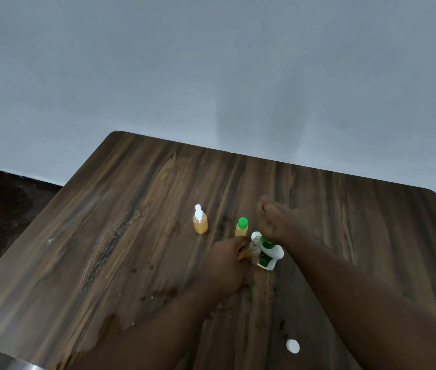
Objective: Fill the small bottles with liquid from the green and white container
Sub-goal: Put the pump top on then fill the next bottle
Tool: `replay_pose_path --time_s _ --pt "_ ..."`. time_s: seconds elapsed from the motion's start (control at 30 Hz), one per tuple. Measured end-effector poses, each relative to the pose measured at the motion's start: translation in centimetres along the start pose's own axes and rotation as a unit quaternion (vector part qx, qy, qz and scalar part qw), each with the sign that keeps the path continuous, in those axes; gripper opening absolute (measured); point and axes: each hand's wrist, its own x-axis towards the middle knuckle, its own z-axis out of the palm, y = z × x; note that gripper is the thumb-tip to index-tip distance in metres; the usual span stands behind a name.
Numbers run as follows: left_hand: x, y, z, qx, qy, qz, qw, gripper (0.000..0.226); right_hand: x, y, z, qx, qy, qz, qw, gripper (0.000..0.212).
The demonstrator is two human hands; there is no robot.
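Dark wood-grain table [137, 209] with rounded corners, plain pale wall [211, 62], dark floor [3, 209]

Green-white container [268, 257] tilted at small bottle [254, 247] — spray bottle [200, 222], green-capped bottle [241, 228] upright.

Your dark wood-grain counter [345, 222] looks like smooth laminate with a dull sheen, blotched by stains. The small amber-filled bottle with the white spray top [200, 223] and the green-capped small bottle [241, 229] look like clear glossy plastic. The green and white container [269, 257] is smooth opaque plastic; the pale wall [211, 62], matt paint.
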Motion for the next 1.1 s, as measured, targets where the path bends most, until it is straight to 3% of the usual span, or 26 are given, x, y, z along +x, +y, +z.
replay_pose_path --time_s 0.37,0.53,1.1 --pt "0.13 0.19 0.19 0.02 -0.015 -0.005 1.0 0.01 -0.37 0.05 0.22 -0.03 0.001 -0.002 1.0 0.013" --pt "-0.07 0.12 0.17 0.001 -0.022 -0.012 1.0 0.009 0.25 -0.26 0.05 -0.027 0.0 -0.019 0.999 0.021" --pt "0.03 -0.21 0.32 0.022 -0.015 -0.009 1.0 0.009 -0.06 -0.3 0.32 -0.042 0.008 -0.022 0.999 0.018"
